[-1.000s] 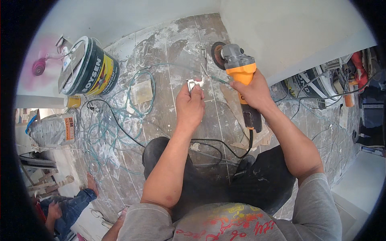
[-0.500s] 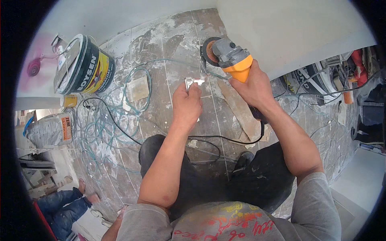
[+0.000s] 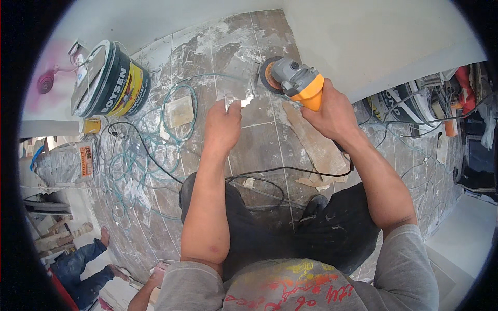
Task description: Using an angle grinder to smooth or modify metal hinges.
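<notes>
My right hand (image 3: 332, 111) is wrapped round the yellow and grey body of an angle grinder (image 3: 301, 83). The grinder's round orange-brown disc (image 3: 269, 75) points to the left, above the floor. In my left hand (image 3: 223, 123), closed with thumb and fingers pinched, is a small shiny metal piece (image 3: 247, 101); most of it is hidden by the fingers, so its kind is unclear. The piece is below and left of the disc, apart from it. A black power cord (image 3: 290, 168) trails from below my right hand across the floor in front of my knees.
A large dark paint bucket (image 3: 111, 83) stands at the upper left, beside tangled green cord (image 3: 122, 166) and a square tile piece (image 3: 179, 111). Torn cardboard (image 3: 316, 147) lies under my right forearm. Buckets and clutter (image 3: 415, 103) line the right. Another person's legs (image 3: 85, 269) show at lower left.
My left hand has shifted left with the metal piece, away from the grinder. The grinder has dropped a little and turned slightly. The other person's legs at lower left have moved.
</notes>
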Available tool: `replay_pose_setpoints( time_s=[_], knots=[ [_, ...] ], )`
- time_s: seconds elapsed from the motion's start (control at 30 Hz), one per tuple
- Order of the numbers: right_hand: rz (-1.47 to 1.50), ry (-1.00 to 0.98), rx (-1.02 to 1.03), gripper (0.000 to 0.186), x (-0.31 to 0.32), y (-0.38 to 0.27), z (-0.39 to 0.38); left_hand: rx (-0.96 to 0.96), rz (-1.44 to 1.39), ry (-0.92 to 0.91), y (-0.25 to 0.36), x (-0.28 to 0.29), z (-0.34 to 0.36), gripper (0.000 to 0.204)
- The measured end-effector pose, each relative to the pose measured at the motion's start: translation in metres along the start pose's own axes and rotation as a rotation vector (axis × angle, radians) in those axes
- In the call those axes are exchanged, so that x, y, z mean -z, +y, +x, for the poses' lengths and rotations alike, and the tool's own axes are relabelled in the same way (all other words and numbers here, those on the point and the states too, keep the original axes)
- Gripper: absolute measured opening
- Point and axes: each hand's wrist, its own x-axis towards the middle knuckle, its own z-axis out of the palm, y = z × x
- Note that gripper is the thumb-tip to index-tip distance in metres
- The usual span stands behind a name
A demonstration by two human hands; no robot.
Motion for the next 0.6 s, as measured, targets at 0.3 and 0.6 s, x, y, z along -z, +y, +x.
replay_pose_setpoints(
  time_s=[0.3, 0.6],
  knots=[
    [0.065, 0.054, 0.005, 0.056, 0.002, 0.003, 0.0, 0.032, -0.175, -0.042, 0.011, -0.005, -0.008, 0.025],
    [0.616, 0.076, 0.036, 0.048, 0.009, 0.01, 0.002, 0.139, -0.276, -0.294, 0.022, 0.026, -0.015, 0.037]
  ],
)
